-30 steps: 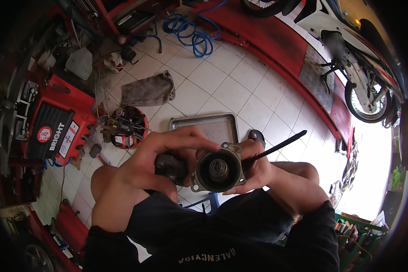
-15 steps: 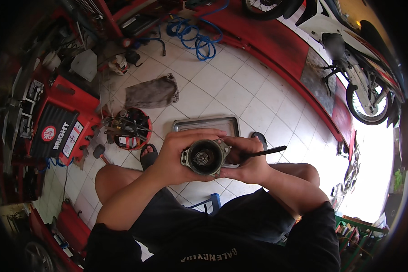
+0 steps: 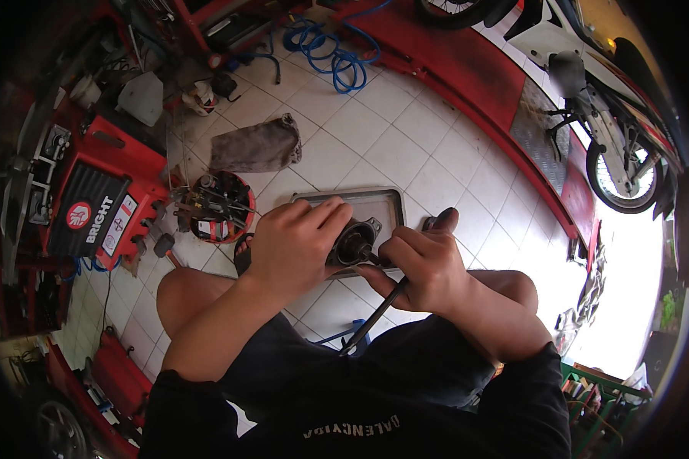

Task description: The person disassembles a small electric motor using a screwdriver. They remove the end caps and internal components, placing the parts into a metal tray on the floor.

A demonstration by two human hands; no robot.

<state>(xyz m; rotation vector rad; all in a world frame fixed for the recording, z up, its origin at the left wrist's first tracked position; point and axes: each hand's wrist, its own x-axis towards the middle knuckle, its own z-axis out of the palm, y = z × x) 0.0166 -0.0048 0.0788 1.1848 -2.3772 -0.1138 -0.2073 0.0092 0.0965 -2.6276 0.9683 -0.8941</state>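
Note:
My left hand (image 3: 292, 249) is closed round the side of a round, hollow metal housing (image 3: 369, 229) with bolt ears on its rim. A dark, stepped round piece shows in the housing's mouth. My right hand (image 3: 432, 266) is beside that opening, its fingertips at the inner piece; the contact is partly hidden. From the same hand a slim, dark rod-like tool (image 3: 373, 320) slants down toward my lap, its kind unclear. Beneath both hands lies a shallow metal tray (image 3: 396, 205) on the floor.
A round red container of tools (image 3: 241, 200) stands left, near a hammer (image 3: 164, 246) and a red machine (image 3: 119, 183). A grey cloth (image 3: 256, 145) and blue hose (image 3: 341, 65) lie ahead. A red lift platform (image 3: 467, 69) and motorcycle (image 3: 624, 145) are at right.
The housing has tilted, its mouth turning toward my right hand. My right hand has moved from its side to the opening. The dark tool has swung from pointing right to pointing down toward me.

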